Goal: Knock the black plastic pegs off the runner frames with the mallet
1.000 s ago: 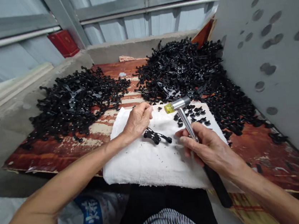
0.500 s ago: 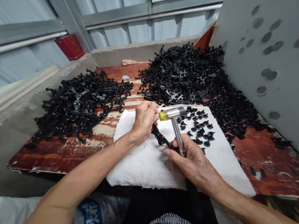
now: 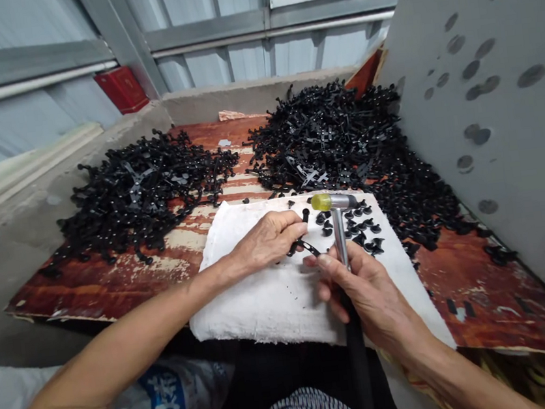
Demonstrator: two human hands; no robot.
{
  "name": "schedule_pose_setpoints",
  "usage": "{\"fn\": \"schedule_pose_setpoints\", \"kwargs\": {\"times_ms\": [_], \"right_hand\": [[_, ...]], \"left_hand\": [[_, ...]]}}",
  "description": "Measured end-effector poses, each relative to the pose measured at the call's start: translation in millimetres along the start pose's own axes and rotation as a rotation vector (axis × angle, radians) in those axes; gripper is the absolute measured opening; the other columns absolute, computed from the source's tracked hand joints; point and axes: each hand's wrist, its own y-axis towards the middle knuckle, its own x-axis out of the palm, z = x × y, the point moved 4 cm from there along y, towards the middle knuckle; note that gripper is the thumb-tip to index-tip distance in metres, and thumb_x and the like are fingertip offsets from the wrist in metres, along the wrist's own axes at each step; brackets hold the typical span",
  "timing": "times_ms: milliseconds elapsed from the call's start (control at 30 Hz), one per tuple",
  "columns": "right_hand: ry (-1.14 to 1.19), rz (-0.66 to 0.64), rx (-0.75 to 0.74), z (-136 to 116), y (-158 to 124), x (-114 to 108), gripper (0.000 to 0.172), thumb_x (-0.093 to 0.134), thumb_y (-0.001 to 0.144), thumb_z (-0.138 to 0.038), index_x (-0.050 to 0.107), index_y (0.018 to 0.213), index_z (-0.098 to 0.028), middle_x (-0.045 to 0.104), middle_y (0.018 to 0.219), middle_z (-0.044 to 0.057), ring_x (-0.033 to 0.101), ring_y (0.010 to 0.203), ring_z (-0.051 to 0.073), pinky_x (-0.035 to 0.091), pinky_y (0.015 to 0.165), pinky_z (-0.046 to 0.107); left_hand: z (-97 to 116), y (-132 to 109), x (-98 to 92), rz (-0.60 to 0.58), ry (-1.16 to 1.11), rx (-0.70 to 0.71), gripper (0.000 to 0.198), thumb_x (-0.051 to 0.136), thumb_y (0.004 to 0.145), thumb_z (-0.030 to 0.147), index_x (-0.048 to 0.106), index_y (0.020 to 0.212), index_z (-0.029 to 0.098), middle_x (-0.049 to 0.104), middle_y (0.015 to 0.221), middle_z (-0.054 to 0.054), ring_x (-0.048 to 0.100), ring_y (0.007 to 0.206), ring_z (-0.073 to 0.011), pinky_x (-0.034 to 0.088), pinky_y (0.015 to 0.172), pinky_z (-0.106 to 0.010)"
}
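Note:
My left hand [image 3: 271, 237] is closed over the white cloth [image 3: 260, 311], pinching a small black branched part [image 3: 309, 247] with a slotted arm and a knobbed end. My right hand [image 3: 360, 280] grips a small two-faced mallet [image 3: 339, 233], its metal head upright above the cloth, with a yellow face to the left and a dark one to the right. The fingertips of that same hand touch the slotted arm's right end. Several loose black disc-shaped pieces [image 3: 368, 245] lie on the cloth just beyond the mallet.
Two heaps of black parts cover the worn red-brown board, one on the left [image 3: 137, 187] and a larger one on the right [image 3: 328, 132]. A spotted grey panel [image 3: 488, 108] borders the right side, and a low concrete ledge [image 3: 250, 90] runs behind. A red box [image 3: 122, 90] stands back left.
My left hand has lowered and turned, and the black part now points more sideways. My right hand, with the mallet, has shifted slightly right. The whole view has moved a little.

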Motion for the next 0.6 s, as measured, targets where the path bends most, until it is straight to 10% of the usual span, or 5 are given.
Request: {"fn": "schedule_pose_setpoints", "kwargs": {"times_ms": [267, 600], "right_hand": [[0.119, 0.263, -0.006, -8, -22, -56, 0.043, 0.081, 0.065, -0.051, 0.053, 0.076, -0.02, 0.06, 0.059, -0.002, 0.04, 0.037, 0.005, 0.03, 0.031, 0.017], [0.159, 0.234, 0.01, 2, -24, -63, 0.038, 0.077, 0.072, -0.051, 0.053, 0.078, -0.022, 0.063, 0.071, -0.001, 0.041, 0.041, 0.006, 0.032, 0.032, 0.016]], "left_hand": [[-11, 33, 3.6, -0.219, 0.02, -0.084, 0.025, 0.051, 0.081, 0.027, 0.053, 0.058, 0.017, 0.051, 0.052, 0.003, 0.04, 0.04, -0.0067, 0.029, 0.037, -0.018], [-1, 53, 10.5, -0.25, 0.196, 0.047, 0.034, 0.048, 0.085, 0.024, 0.041, 0.052, 0.019, 0.039, 0.048, 0.005, 0.032, 0.043, -0.0065, 0.023, 0.042, -0.02]]}}
